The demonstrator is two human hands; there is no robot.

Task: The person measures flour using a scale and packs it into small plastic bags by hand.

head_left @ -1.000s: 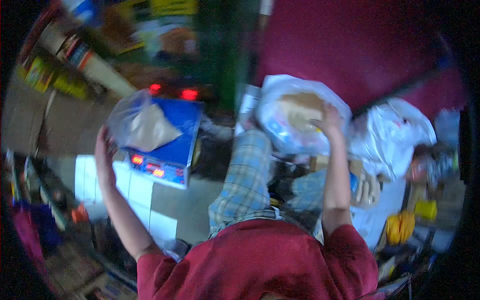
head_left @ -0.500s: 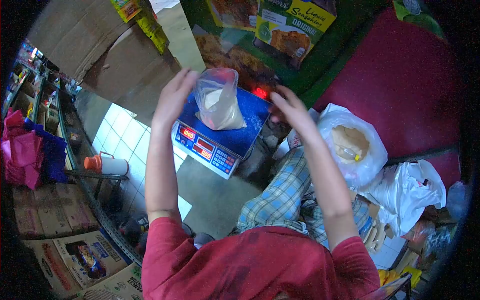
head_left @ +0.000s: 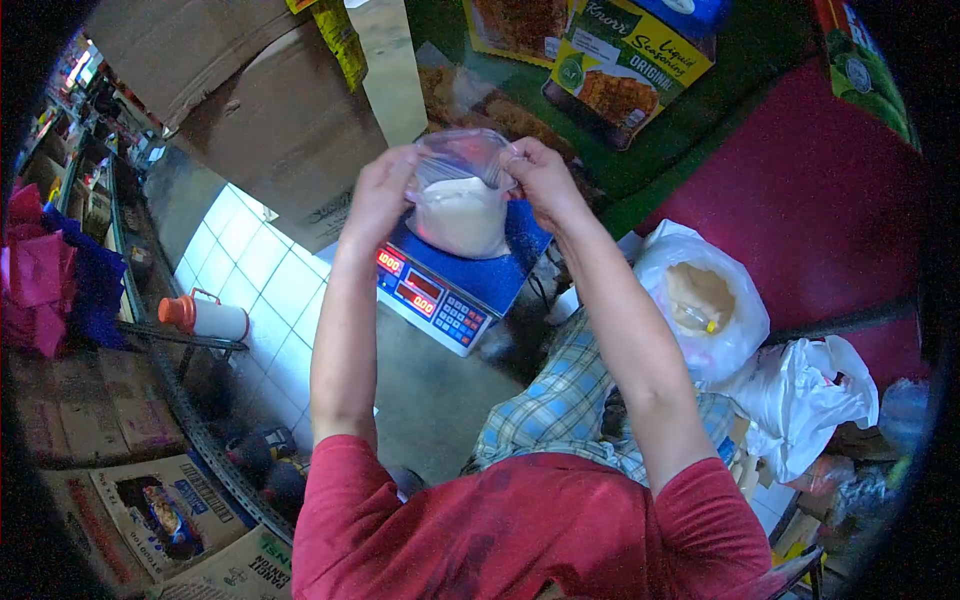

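Note:
A clear plastic bag (head_left: 460,217) with pale powder in its lower part is upright over the blue plate of a digital scale (head_left: 437,298) with lit red digits. At the bag's upper left edge, my left hand (head_left: 385,185) is closed on the plastic. My right hand (head_left: 542,180) pinches the opposite upper edge, so the mouth is spread between both hands. Whether the bag's base touches the plate cannot be told.
To the right stands a large white bag (head_left: 740,330) of pale powder with a clear scoop-like item inside, beside another white plastic bag (head_left: 815,400). A white and orange jug (head_left: 205,318) is at left. Cardboard (head_left: 290,140) lies beyond the scale.
Both hands have come inward from either side of the bag and taken hold of its top edges. The bag's top is now spread wider, and the camera view has shifted slightly.

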